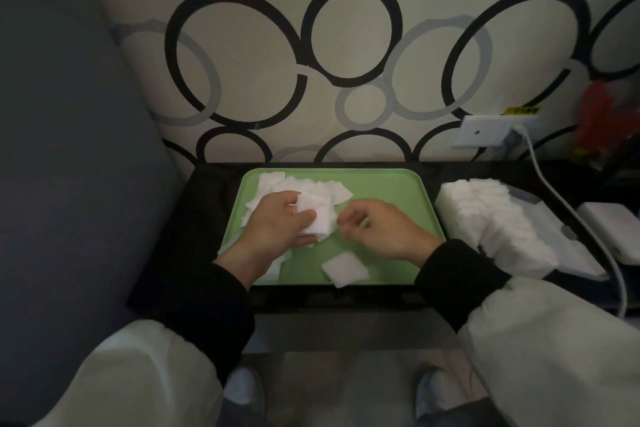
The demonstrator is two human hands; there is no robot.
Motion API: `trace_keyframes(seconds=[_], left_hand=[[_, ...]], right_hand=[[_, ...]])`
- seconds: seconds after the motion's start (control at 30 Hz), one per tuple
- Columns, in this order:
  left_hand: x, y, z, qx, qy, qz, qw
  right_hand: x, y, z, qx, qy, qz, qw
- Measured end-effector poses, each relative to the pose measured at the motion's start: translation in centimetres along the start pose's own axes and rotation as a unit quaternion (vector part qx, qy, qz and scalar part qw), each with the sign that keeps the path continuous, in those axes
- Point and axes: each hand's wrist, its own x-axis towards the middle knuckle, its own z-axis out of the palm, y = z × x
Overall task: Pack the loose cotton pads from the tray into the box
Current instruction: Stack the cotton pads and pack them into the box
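The left hand (277,224) grips a small stack of cotton pads (319,218) over the left side of the tray (391,191). The right hand (381,229) curls beside it; I cannot tell if it holds one. The soft stack could slip apart. The crowded box (543,218) sits past the tray's right edge, by a cable (554,192).

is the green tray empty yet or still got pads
Not empty: the tray holds a pile of pads far left and one single pad near its front edge.
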Motion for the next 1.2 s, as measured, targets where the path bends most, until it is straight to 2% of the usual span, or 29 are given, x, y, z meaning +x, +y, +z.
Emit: trace_keyframes(seconds=[0.07,0.13,0.3,0.5,0.6,0.7,0.77,0.9,1.03,1.13,1.2], left_hand=[[-0.1,-0.4,-0.7,0.006,-0.001,-0.016,1.000],[-0.4,-0.9,-1.3,0.013,-0.015,-0.039,0.999],[-1.0,-1.5,-1.8,0.038,-0.057,-0.069,0.995],[-0.7,-1.8,-2.1,0.058,-0.054,-0.060,0.995],[-0.4,-1.7,-1.9,0.053,-0.045,-0.058,0.996],[-0.1,-1.5,-1.5,0.043,-0.030,-0.049,0.997],[0.4,-1.6,-1.3,0.041,-0.014,-0.037,0.998],[0.8,-1.5,-1.1,0.036,0.010,-0.014,0.999],[0.6,-1.2,-0.2,-0.014,-0.005,-0.017,1.000],[0.3,-0.9,0.7,-0.045,-0.025,-0.010,0.999],[0.1,-0.7,1.1,-0.056,-0.038,-0.003,0.998]], right_hand=[[-0.5,0.6,0.3,-0.097,-0.093,-0.020,0.991],[-1.1,0.6,0.8,-0.160,-0.133,-0.031,0.978],[-1.6,-0.1,1.2,-0.200,-0.150,-0.046,0.967],[-1.2,-0.5,1.1,-0.195,-0.143,-0.036,0.970],[-0.6,-0.2,1.0,-0.108,-0.098,-0.009,0.989],[-0.4,-0.1,0.5,0.091,-0.065,0.038,0.993],[-0.5,-0.3,-0.1,0.201,-0.046,0.051,0.977],[-0.1,-0.6,-1.2,0.306,-0.007,0.060,0.950],[-0.3,-1.7,-1.4,0.450,-0.021,0.084,0.889],[-0.4,-2.4,-1.1,0.490,-0.027,0.089,0.867],[-0.4,-2.5,-0.9,0.473,-0.019,0.100,0.875]])
